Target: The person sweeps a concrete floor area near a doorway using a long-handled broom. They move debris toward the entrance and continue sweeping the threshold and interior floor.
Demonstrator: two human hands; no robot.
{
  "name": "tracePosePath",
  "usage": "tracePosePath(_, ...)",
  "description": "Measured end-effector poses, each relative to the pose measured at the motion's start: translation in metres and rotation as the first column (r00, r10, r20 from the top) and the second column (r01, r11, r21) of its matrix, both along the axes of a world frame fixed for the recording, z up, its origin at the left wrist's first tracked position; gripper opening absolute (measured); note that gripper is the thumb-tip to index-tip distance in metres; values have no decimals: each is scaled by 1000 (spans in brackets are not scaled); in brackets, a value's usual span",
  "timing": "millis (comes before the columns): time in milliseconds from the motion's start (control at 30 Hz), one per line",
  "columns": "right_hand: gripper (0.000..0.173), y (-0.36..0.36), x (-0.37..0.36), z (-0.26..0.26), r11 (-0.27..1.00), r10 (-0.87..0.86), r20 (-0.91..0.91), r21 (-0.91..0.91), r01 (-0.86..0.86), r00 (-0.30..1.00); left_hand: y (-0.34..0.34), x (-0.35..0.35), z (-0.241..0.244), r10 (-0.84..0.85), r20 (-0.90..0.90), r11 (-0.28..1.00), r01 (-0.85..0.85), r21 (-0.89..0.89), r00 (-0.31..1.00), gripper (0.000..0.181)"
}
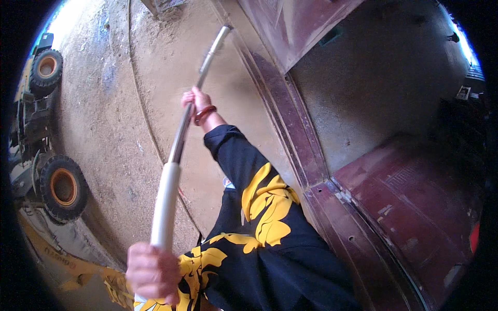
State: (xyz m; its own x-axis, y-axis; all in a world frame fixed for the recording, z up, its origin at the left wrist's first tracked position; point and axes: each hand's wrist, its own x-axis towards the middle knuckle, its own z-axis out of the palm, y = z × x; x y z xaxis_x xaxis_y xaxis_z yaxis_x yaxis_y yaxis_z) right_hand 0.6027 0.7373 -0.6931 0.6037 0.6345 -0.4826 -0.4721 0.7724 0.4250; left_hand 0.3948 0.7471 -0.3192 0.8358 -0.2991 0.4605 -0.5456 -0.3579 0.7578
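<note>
Both of my hands grip a long metal pole point(180, 142) that slants from lower left up to the top middle. Its near part is a thick pale tube point(163, 210), and my left hand point(153, 270), slightly blurred, is wrapped around the lower end of it. Farther along, my right hand point(197, 100) is closed around the thin shiny section. A red-brown bracelet point(205, 115) circles that wrist. Beyond it, the pole ends in another pale, thicker section point(215, 47), held over the dusty floor beside a red-brown steel track. Motion blur hides the details of that end.
Red-brown steel track point(286, 144) runs along my right, with steel panels point(400, 202) past it. A cable or hose point(140, 97) lies across the dusty ground point(105, 155). At far left stands a wheeled machine with large tyres point(64, 188).
</note>
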Motion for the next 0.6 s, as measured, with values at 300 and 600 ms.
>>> tracePosePath(300, 31, -54, -208, 73, 748, 63, -173, -643, -162, 983, 84, -74, 60, 553, -131, 605, -504, -617, 823, 34)
tracePosePath(600, 19, -251, -427, -184, 804, -59, -389, -565, -188, 919, 59, -153, -138, -397, -625, 577, -347, -739, 671, 47)
